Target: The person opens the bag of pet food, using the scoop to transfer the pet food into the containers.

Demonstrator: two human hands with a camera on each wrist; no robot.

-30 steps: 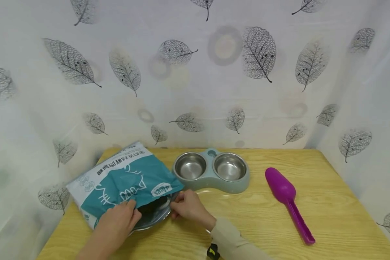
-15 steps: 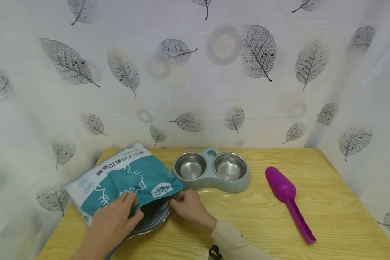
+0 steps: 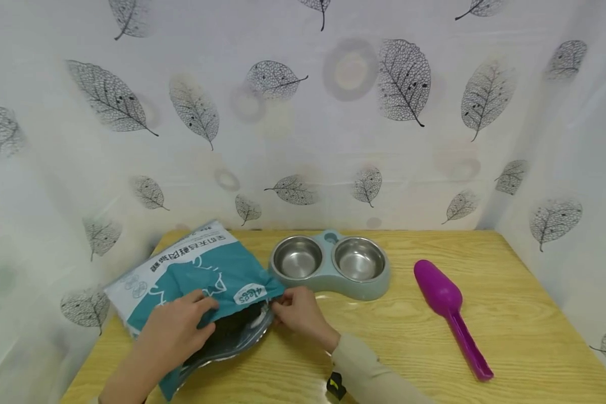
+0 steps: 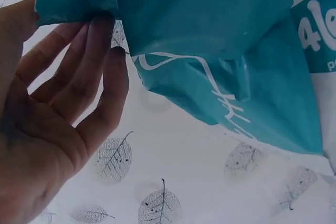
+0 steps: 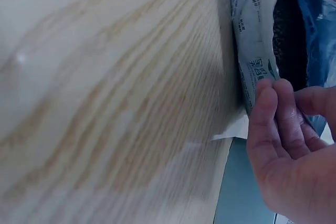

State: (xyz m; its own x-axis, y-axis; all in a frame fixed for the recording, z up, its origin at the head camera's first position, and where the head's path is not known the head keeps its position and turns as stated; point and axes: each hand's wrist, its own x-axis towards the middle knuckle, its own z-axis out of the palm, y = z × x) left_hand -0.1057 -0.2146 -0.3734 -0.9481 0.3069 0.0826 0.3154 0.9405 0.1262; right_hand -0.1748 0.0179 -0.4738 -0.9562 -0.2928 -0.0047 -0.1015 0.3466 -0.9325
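A teal and white cat food bag [image 3: 197,269] lies on the left of the table, its mouth toward me and spread apart. Dark contents show inside the mouth, too dim to make out. My left hand [image 3: 177,328] holds the upper layer at the mouth, thumb below and fingers on top. In the left wrist view its fingers [image 4: 79,72] curve up against the teal film; the thumb is mostly hidden. My right hand [image 3: 303,314] pinches the right corner of the mouth. The right wrist view shows those fingertips [image 5: 268,90] on the bag's edge [image 5: 257,30].
Behind the bag's right corner stands a pale blue double pet bowl [image 3: 328,283] with two steel dishes. A purple scoop [image 3: 441,294] lies to the right on the wooden table [image 3: 384,348]. A leaf-patterned curtain [image 3: 308,140] surrounds the back and sides.
My left hand has shifted its hold slightly up and left over the bag's front. The mouth gapes wider, and a teal flap shows below the left hand. My right hand has risen slightly.
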